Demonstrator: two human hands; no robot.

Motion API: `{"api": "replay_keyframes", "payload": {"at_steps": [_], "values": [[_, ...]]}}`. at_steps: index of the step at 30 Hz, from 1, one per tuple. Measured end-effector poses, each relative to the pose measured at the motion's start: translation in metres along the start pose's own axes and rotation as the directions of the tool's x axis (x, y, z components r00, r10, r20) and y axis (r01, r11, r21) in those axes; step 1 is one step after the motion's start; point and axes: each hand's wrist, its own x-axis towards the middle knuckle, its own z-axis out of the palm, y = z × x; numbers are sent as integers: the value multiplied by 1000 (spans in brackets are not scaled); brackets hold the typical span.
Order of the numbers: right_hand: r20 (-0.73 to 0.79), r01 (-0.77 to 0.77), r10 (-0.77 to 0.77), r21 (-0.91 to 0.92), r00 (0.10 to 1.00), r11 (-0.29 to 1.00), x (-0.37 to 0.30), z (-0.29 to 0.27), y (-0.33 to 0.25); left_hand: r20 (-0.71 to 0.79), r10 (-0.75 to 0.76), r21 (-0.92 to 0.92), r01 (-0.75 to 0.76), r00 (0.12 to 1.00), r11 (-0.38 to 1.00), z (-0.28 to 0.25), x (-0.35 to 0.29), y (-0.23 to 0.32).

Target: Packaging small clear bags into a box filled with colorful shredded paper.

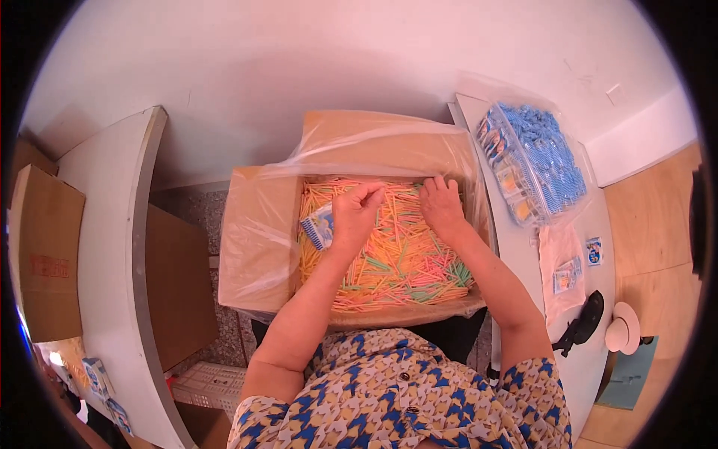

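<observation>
A large cardboard box (262, 247) lined with clear plastic stands in front of me, filled with thin pastel sticks (396, 262) in yellow, orange, pink and green. My left hand (357, 213) is over its left-middle part, thumb and forefinger pinched together. What the pinch holds, if anything, is too small to name. A small blue-and-white packet (319, 226) with a striped edge juts out left of that hand, partly covered by it; I cannot tell if it is gripped. At the far right of the sticks, my right hand (441, 203) rests with fingers apart and bent down.
On the right-hand table (516, 258) a clear plastic bin (535, 165) holds many blue packets. Nearer lie a pink cloth (561, 251), a small packet (594, 251) and a black object (583, 325). A white-topped table (112, 217) with a carton (46, 254) stands left; a crate (209, 383) is below.
</observation>
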Motion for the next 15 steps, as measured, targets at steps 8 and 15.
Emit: {"api": "replay_keyframes", "payload": {"at_steps": [8,15], "values": [[-112,-63,76,114,991,991,-11,-26,10,52,-81,-13,82,995,997,-4,-1,7],[541,-516,-37,776,840,-364,-6,-35,-23,119,-230,-92,241,966,966,-2,1,6]]}}
